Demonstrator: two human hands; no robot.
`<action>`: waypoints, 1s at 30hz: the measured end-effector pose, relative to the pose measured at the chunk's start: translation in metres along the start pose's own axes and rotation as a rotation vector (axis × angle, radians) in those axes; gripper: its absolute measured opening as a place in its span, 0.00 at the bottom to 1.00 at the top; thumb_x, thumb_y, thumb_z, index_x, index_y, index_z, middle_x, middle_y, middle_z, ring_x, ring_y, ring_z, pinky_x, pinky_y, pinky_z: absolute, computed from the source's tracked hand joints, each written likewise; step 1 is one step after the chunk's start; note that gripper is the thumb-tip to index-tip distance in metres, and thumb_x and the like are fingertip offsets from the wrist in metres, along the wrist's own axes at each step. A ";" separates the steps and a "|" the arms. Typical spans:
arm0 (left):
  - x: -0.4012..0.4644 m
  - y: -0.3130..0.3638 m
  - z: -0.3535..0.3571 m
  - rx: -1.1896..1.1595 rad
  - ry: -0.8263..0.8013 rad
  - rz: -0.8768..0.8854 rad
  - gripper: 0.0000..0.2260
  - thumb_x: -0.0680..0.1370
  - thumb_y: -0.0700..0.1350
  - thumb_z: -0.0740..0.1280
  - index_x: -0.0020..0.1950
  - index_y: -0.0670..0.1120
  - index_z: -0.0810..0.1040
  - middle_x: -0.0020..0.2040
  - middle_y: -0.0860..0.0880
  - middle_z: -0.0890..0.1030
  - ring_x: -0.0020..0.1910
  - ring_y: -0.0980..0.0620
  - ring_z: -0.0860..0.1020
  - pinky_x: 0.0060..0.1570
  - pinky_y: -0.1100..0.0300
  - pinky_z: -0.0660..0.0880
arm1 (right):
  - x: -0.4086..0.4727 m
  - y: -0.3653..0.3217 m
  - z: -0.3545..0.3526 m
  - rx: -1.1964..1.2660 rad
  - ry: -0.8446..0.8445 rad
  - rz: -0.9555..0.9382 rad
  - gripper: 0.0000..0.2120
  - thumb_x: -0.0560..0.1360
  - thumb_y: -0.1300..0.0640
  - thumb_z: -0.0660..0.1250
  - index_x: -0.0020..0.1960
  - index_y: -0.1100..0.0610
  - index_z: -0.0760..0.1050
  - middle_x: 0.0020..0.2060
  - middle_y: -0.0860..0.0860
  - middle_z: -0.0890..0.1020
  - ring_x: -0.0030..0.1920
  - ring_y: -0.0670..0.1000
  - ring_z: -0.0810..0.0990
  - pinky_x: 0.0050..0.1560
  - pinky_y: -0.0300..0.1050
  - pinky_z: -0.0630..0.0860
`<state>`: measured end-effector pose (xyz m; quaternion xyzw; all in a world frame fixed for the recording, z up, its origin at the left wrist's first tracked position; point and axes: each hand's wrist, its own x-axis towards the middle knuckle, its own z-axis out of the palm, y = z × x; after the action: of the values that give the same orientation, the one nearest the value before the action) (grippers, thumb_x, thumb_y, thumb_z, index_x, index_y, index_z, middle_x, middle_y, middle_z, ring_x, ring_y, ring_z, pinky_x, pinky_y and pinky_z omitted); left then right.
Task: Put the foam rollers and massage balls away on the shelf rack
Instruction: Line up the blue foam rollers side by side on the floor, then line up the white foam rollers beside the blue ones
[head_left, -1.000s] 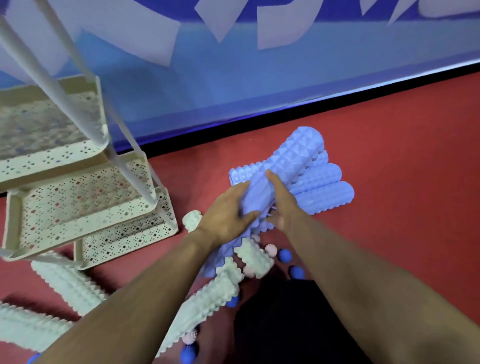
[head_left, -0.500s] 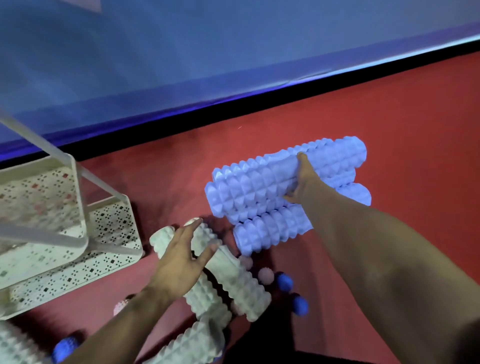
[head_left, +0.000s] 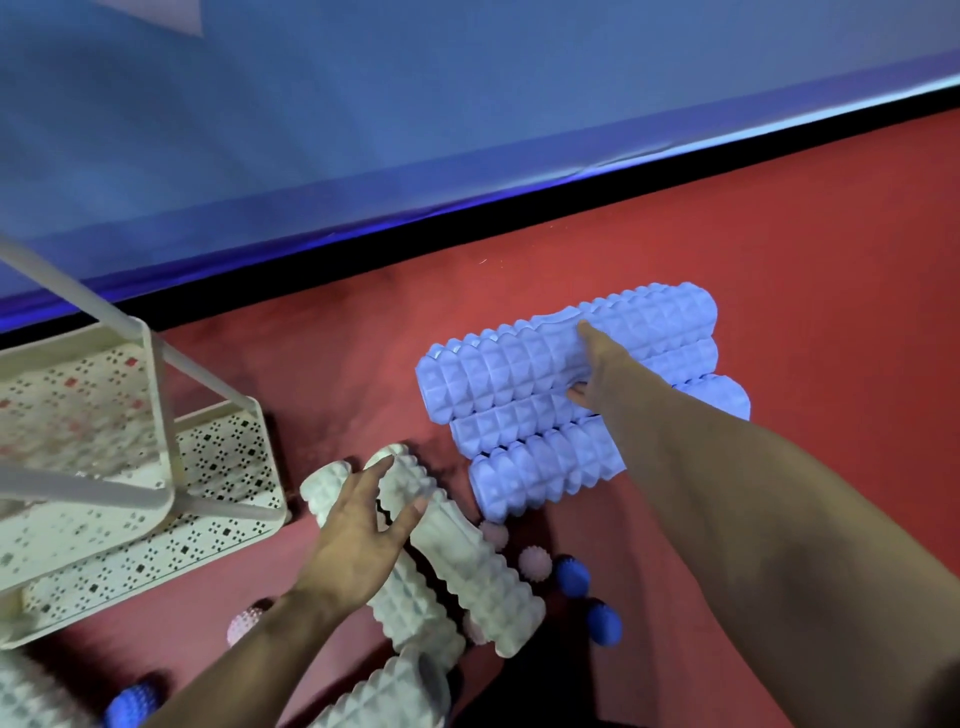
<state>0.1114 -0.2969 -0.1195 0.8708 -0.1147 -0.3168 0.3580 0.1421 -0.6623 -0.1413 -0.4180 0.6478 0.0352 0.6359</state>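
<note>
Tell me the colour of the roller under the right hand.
Light blue roller, studded; the head view shows it.

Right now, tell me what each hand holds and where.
Right hand grips the top blue foam roller around its middle. Left hand rests open on white foam rollers, gripping nothing.

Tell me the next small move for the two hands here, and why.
Probably lift the top blue roller clear of the two blue rollers under it. The right hand holds it at mid-length, fingers over the top and thumb beneath, so it looks ready to carry. The left hand lies open on a white roller and grips nothing. The shelf rack sits left of the rollers.
</note>
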 end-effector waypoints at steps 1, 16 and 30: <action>-0.004 0.000 -0.004 0.019 -0.007 0.007 0.34 0.76 0.66 0.63 0.79 0.57 0.61 0.73 0.58 0.65 0.70 0.54 0.70 0.72 0.51 0.67 | -0.010 0.002 0.000 0.000 -0.003 -0.018 0.28 0.73 0.36 0.71 0.60 0.55 0.69 0.57 0.53 0.72 0.54 0.57 0.75 0.50 0.54 0.78; -0.168 0.014 -0.110 0.248 0.116 0.095 0.29 0.80 0.60 0.65 0.78 0.52 0.63 0.73 0.52 0.68 0.71 0.52 0.68 0.70 0.59 0.62 | -0.249 0.101 -0.011 -1.169 -0.322 -0.833 0.26 0.78 0.41 0.67 0.69 0.56 0.70 0.57 0.53 0.79 0.58 0.55 0.78 0.57 0.48 0.75; -0.380 -0.006 -0.214 0.419 0.371 0.209 0.42 0.73 0.76 0.52 0.77 0.49 0.67 0.74 0.49 0.70 0.72 0.49 0.68 0.72 0.57 0.62 | -0.483 0.242 -0.023 -1.319 -0.467 -1.169 0.32 0.79 0.40 0.64 0.79 0.50 0.62 0.76 0.49 0.66 0.74 0.53 0.67 0.70 0.47 0.65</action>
<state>-0.0465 -0.0126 0.1709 0.9522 -0.1991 -0.0832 0.2160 -0.0947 -0.2791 0.1576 -0.9409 0.0360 0.1543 0.2994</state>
